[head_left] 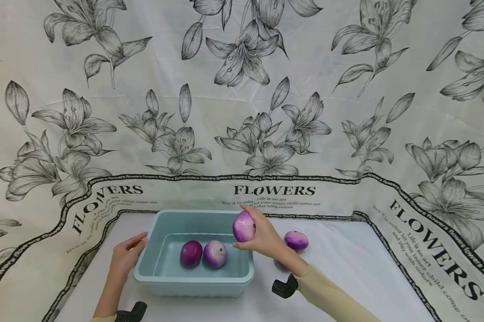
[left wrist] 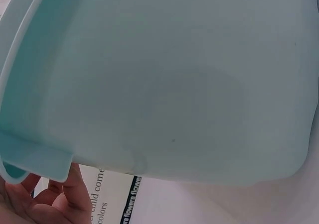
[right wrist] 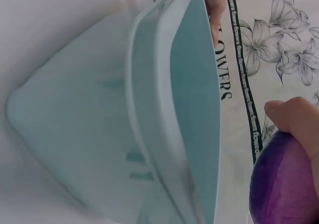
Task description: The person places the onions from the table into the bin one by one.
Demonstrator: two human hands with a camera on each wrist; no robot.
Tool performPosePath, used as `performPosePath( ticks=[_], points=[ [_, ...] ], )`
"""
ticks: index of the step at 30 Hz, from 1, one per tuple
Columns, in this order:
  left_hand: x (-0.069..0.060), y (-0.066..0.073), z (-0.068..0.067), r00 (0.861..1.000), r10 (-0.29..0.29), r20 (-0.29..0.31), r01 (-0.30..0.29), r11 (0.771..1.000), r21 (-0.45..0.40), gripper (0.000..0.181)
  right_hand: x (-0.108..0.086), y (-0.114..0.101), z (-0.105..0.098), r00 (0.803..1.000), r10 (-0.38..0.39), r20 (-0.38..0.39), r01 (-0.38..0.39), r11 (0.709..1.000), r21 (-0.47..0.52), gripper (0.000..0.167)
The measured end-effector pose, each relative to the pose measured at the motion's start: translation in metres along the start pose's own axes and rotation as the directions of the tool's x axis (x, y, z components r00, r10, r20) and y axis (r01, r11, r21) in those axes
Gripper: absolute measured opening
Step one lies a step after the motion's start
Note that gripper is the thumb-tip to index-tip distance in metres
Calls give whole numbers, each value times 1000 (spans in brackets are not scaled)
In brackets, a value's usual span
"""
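A light blue-green plastic basin [head_left: 193, 280] stands on the table. Inside it lie two red onions, a dark one [head_left: 191, 253] and a paler one [head_left: 215, 253], side by side. My left hand [head_left: 127, 255] grips the basin's left rim; in the left wrist view its fingers [left wrist: 75, 186] curl beneath the lip. Over the right end of the basin, my right hand [head_left: 266, 235] holds a purple onion [head_left: 243, 226] between thumb and fingers. The right wrist view shows that onion [right wrist: 284, 184] above the rim's level, apart from the basin.
To the right of the basin, another onion [head_left: 296, 240] lies on the white tablecloth [head_left: 338, 277]. One more onion [head_left: 281, 266] is mostly hidden behind my right wrist. A flower-printed cloth [head_left: 242, 134] hangs behind the table and along its sides.
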State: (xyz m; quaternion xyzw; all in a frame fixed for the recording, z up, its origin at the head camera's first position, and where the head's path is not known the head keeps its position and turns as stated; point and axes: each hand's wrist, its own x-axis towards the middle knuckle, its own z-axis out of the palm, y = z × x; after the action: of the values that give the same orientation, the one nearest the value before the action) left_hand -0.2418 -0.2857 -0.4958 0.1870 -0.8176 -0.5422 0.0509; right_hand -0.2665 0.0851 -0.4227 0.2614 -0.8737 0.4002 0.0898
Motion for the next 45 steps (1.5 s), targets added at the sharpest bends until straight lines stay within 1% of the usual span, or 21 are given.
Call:
performPosePath(
  ticks=[2, 6, 7, 10, 15, 19, 22, 23, 24, 25, 27, 28, 29, 31, 34, 35, 36, 38, 43, 44, 45],
  points=[
    [-8, 9, -2, 1000, 11, 22, -11, 1000, -16, 45, 5, -3, 3, 1000, -19, 18, 19, 1000, -6, 102],
    [-10, 11, -3, 1000, 21, 7, -20, 1000, -8, 44, 12, -7, 10, 998, -43, 52, 44, 999, -10, 102],
    [-9, 10, -2, 1000, 15, -11, -15, 1000, -3, 43, 14, -8, 12, 997, -45, 61, 45, 999, -11, 102],
    [-6, 6, -2, 1000, 11, 4, -11, 1000, -11, 43, 18, -12, 18, 995, -58, 80, 59, 998, -10, 102],
    [3, -2, -1, 1000, -18, -1, 18, 1000, -4, 41, 28, -19, 27, 989, -101, 106, 102, 995, -4, 100],
    [4, 0, 0, 1000, -20, -12, 20, 1000, -9, 39, 39, -23, 33, 981, -122, 151, 127, 992, -25, 100],
    [4, 0, 0, 1000, 3, 13, -2, 1000, -29, 42, 47, -25, 36, 975, -121, 184, 133, 990, -55, 100],
    [8, -4, 2, 1000, -7, -2, 7, 1000, -25, 40, 49, -25, 37, 973, -123, 195, 139, 988, -67, 100],
    [13, -10, 3, 1000, -13, 5, 13, 999, -29, 40, 52, -26, 38, 970, -120, 212, 140, 987, -80, 99],
    [20, -18, 5, 1000, -17, -2, 17, 999, -33, 40, 54, -26, 39, 966, -122, 229, 147, 985, -95, 99],
    [38, -39, 10, 1000, -10, -23, 10, 1000, -17, 39, 58, -26, 41, 955, -128, 266, 166, 978, -123, 97],
    [47, -50, 11, 1000, 7, -14, -8, 999, -34, 41, 60, -26, 43, 949, -129, 288, 174, 975, -136, 97],
    [55, -60, 14, 999, 1, -32, -2, 1000, -28, 40, 62, -26, 44, 942, -129, 309, 182, 972, -151, 96],
    [68, -74, 17, 999, 21, -31, -22, 999, -25, 43, 65, -26, 46, 932, -132, 338, 200, 964, -175, 96],
    [75, -83, 20, 998, 35, -44, -36, 999, -22, 47, 69, -27, 50, 923, -124, 363, 204, 961, -188, 96],
    [77, -85, 22, 997, 23, -69, -23, 1000, -1, 46, 71, -27, 52, 922, -115, 368, 197, 962, -191, 97],
    [76, -84, 21, 997, 27, -68, -27, 1000, 2, 47, 72, -28, 53, 922, -109, 371, 189, 964, -187, 98],
    [67, -74, 16, 999, 43, -34, -44, 998, -39, 46, 74, -27, 56, 921, -91, 379, 166, 971, -170, 100],
    [57, -64, 14, 1000, 25, -15, -26, 998, -51, 42, 79, -26, 62, 919, -60, 390, 115, 986, -118, 100],
    [57, -64, 16, 999, 12, -36, -13, 1000, -24, 41, 80, -26, 64, 919, -60, 391, 111, 988, -110, 98],
    [52, -59, 16, 999, 3, -41, -3, 1000, -16, 40, 80, -25, 64, 918, -61, 392, 111, 988, -104, 95]
  ],
)
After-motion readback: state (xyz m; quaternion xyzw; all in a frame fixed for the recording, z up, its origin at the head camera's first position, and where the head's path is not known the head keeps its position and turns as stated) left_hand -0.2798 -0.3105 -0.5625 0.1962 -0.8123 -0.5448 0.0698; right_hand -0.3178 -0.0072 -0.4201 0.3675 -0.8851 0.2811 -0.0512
